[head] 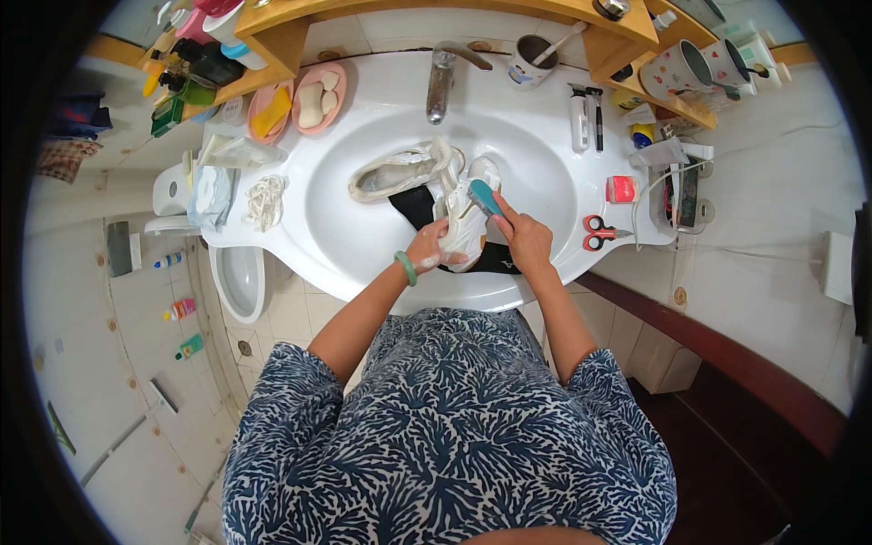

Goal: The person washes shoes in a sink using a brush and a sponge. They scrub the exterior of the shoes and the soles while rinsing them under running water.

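Note:
In the white washbasin [545, 184], my left hand [430, 248], wet with some suds, grips a white sports shoe [464, 235]. My right hand [528, 235] holds a teal scrubbing brush [485, 196], its bristles against the side of that shoe. A second white shoe [392, 176] lies behind and to the left in the basin. Black insoles or cloth pieces [413, 206] lie under the shoes; a black part [501, 259] bearing a logo shows between my hands. The chrome faucet [439, 85] stands at the back of the basin.
White shoelaces [264, 202] lie bunched on the left ledge, near pink soap dishes [320, 99]. On the right are red-handled scissors [599, 233], a red-and-white packet [621, 189], razors [597, 119] and a cable. A cup [533, 65] with a toothbrush stands behind. Wooden shelves [436, 8] overhang the back.

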### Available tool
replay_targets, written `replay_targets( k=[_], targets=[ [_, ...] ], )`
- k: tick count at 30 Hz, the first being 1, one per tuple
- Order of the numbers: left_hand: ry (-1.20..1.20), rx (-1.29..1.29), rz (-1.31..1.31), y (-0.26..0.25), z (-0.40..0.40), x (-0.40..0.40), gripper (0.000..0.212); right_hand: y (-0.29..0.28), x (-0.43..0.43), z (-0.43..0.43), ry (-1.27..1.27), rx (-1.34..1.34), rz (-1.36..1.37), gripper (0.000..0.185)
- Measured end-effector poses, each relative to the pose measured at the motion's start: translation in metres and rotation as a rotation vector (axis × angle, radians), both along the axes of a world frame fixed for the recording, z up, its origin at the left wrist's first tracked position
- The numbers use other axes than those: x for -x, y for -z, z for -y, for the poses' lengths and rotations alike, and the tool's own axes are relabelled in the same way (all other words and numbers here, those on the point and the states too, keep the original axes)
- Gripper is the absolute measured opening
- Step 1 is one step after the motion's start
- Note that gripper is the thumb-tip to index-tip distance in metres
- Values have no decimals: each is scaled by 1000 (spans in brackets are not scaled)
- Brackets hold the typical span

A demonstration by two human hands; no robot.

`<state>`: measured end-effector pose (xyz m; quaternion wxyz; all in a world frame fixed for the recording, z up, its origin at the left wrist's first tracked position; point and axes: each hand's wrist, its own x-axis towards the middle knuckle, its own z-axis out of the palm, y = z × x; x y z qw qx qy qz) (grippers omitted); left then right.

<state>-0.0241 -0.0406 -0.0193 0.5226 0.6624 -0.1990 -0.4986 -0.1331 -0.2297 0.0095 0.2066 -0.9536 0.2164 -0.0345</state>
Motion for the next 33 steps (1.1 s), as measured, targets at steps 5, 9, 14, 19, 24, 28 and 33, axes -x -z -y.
replay_targets(
  k=[5, 9, 14, 19, 24, 28, 33],
  targets=[
    [-201, 118, -358, 20, -6, 7, 65, -28, 26, -42, -286, -106, 55, 41],
    [-85, -32, -124, 11, 2, 15, 72, -10, 5, -25, -66, -82, 4, 37],
    [-142, 7, -11, 20, -3, 21, 73, -41, 32, -55, -46, -200, -87, 38],
    [-211, 7, 57, -20, 26, 28, 59, -35, -5, -52, 98, -229, -29, 36],
    [-125, -29, 190, 16, 18, 30, 55, -52, 40, -65, 125, -337, -116, 38],
    [-59, -114, 279, 14, 20, 41, 54, -35, 19, -65, 114, -209, -148, 40],
    [-1, -108, 245, 1, 26, 28, 60, -15, 12, -54, 129, -267, 8, 40]
  ],
)
